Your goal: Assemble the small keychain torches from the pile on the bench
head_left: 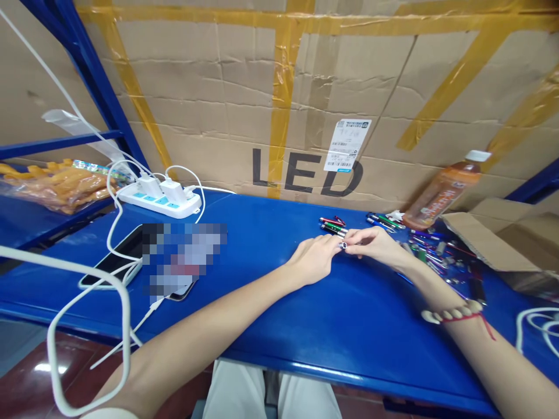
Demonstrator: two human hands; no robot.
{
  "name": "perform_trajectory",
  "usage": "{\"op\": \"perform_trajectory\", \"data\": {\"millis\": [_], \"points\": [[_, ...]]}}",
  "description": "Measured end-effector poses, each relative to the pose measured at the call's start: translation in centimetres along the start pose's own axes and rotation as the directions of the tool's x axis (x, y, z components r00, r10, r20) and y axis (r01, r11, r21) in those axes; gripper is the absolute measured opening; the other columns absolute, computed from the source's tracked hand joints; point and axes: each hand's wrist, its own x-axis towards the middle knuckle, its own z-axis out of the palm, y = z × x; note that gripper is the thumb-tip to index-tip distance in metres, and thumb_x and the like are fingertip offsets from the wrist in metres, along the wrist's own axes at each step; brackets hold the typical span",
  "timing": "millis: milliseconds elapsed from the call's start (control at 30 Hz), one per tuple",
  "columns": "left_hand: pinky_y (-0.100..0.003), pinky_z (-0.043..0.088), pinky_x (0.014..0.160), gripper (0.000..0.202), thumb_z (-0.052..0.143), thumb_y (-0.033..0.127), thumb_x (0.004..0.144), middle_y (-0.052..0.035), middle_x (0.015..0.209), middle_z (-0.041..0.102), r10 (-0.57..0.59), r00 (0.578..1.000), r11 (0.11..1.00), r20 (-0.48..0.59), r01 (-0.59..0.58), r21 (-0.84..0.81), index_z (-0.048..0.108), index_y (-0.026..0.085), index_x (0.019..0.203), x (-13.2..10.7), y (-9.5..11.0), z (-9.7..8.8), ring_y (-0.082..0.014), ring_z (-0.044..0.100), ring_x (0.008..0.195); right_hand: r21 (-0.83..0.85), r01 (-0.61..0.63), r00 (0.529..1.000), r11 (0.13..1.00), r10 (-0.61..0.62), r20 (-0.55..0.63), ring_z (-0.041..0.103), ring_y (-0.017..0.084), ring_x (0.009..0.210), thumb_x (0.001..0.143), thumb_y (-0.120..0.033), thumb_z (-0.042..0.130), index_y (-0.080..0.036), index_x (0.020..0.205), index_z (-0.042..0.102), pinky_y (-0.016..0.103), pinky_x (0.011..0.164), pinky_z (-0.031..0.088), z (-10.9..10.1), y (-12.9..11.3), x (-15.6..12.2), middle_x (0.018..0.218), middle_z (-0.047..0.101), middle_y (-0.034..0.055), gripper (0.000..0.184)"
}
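My left hand (312, 257) is closed, reaching over the blue table from the left. Its fingertips meet those of my right hand (373, 241), which is pinched. Between them shows a small shiny metal piece (343, 245); the rest is hidden by the fingers, so its kind cannot be made out. Just behind my hands lie several slim pen-like metal sticks, a red one (332, 221) and a green one (334, 228) among them. A loose pile of similar coloured sticks (437, 253) lies to the right, partly behind my right forearm.
An orange drink bottle (445, 192) leans against the large cardboard box (218, 116) at the back. An open carton (489, 241) stands at right. Left are a power strip (159, 201), a phone (116, 262), a blurred-out device (186, 259) and a looping white cable (126, 314).
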Motion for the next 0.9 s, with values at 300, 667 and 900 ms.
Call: {"op": "perform_trajectory", "data": {"millis": [300, 667, 900], "points": [[-0.033, 0.046, 0.082, 0.02, 0.03, 0.019, 0.092, -0.0068, 0.101, 0.061, 0.012, 0.999, 0.999, -0.031, -0.014, -0.052, 0.049, 0.017, 0.098, -0.1, -0.1, 0.0, -0.0195, 0.057, 0.093, 0.032, -0.007, 1.0, 0.999, 0.007, 0.003, 0.051, 0.008, 0.049, 0.052, -0.037, 0.078, -0.017, 0.058, 0.068, 0.022, 0.041, 0.042, 0.1, -0.8, -0.3, 0.072, 0.065, 0.0039, 0.023], [-0.032, 0.046, 0.08, 0.019, 0.032, 0.02, 0.091, -0.0064, 0.099, 0.063, -0.04, 0.995, 0.992, -0.091, 0.029, -0.119, 0.05, 0.018, 0.097, -0.2, -0.6, 0.1, -0.0187, 0.058, 0.093, 0.008, 0.142, 0.987, 0.99, -0.141, -0.081, 0.051, 0.008, 0.05, 0.053, -0.039, 0.077, -0.016, 0.056, 0.066, 0.021, 0.043, 0.043, 1.2, -0.7, -0.1, 0.07, 0.062, 0.0028, 0.025], [-0.03, 0.047, 0.078, 0.019, 0.034, 0.02, 0.09, -0.0052, 0.097, 0.063, -0.09, 0.993, 0.99, -0.073, 0.081, -0.114, 0.052, 0.019, 0.096, -0.1, -0.7, 0.3, -0.0182, 0.059, 0.091, -0.09, 0.229, 0.968, 0.969, -0.237, -0.085, 0.055, 0.012, 0.058, 0.057, -0.041, 0.074, -0.017, 0.057, 0.066, 0.026, 0.052, 0.047, 1.2, -0.1, 0.2, 0.069, 0.062, 0.0032, 0.026]]}}
